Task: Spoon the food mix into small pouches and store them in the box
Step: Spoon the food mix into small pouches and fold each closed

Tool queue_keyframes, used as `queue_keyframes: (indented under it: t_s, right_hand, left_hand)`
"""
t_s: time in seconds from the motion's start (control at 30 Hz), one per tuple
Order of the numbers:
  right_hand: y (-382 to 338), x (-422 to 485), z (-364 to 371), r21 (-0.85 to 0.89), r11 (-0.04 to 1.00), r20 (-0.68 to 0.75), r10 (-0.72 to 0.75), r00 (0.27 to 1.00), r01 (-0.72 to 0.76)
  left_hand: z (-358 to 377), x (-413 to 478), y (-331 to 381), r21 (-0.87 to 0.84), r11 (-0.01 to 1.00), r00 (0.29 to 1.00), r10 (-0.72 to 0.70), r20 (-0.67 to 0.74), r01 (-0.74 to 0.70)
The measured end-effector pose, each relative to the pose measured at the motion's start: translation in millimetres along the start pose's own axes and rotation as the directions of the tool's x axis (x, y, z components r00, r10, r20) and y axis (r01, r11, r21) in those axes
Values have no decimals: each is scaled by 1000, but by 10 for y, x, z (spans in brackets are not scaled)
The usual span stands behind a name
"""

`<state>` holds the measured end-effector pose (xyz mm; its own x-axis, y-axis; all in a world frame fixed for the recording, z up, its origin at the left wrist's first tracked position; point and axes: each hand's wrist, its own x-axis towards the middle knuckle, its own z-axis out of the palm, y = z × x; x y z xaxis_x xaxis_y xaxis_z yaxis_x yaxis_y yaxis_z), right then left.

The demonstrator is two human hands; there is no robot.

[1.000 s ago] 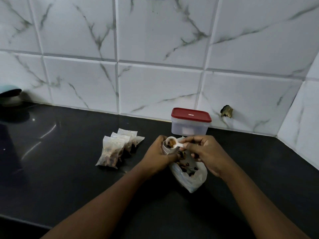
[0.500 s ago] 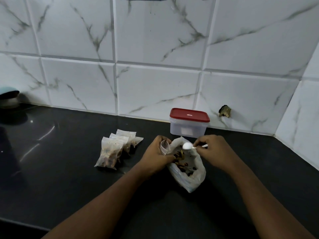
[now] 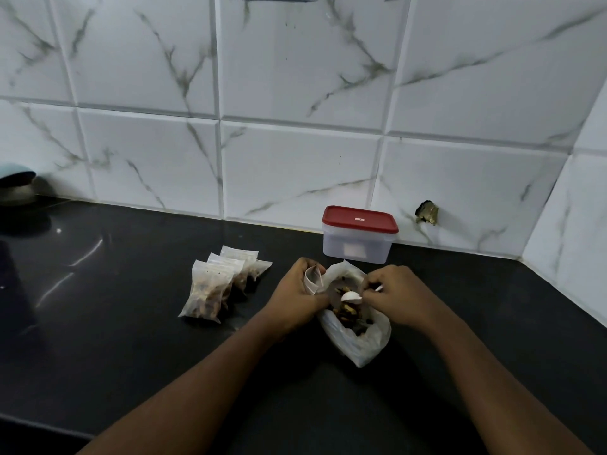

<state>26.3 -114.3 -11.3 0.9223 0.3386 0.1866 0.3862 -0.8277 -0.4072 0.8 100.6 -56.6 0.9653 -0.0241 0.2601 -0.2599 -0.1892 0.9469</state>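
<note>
Holding a white spoon (image 3: 351, 296) over the open bag of food mix (image 3: 361, 346).
The right hand (image 3: 397, 295) pinches the spoon's handle, bowl just above the dark mix; the left hand (image 3: 295, 298) grips a small pouch (image 3: 313, 280) at the bag's left rim. Filled pouches (image 3: 220, 285) stand just left of that hand on the black counter (image 3: 131, 323). The red-lidded box (image 3: 359, 236), closed, sits behind both hands against the tiled wall (image 3: 295, 175).

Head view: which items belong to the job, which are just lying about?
Job: left hand gripping open pouch; right hand pinching spoon in mix bag; filled pouches; red-lidded box, shut.
Lying about: dark vessel, far left; brass fitting in wall.
</note>
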Motion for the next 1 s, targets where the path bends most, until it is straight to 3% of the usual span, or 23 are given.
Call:
queue_keyframes:
  t_s: [0.3,0.43,0.63,0.83,1.0]
  right_hand:
    - [-20,-12,-46,-12,999,17,31,999,-31]
    - [-58,-15,15,186,980,65,54,996,-65]
    - [-56,4,167,648,707,159,238,958,-283]
    - [52,59,143,767,450,343,314,885,-457]
    - [134,80,71,855,272,371,275,887,-442]
  left_hand:
    - [-17,14,-21,16,1000,1000,4,14,-4]
    - [-15,16,-30,38,999,1000,8,10,-8]
    - [-15,32,-49,33,999,1000,6,12,-6]
    - [-18,10,-26,25,1000,1000,-8,10,8]
    - [-11,-21,17,16,1000,1000,-21,7,21]
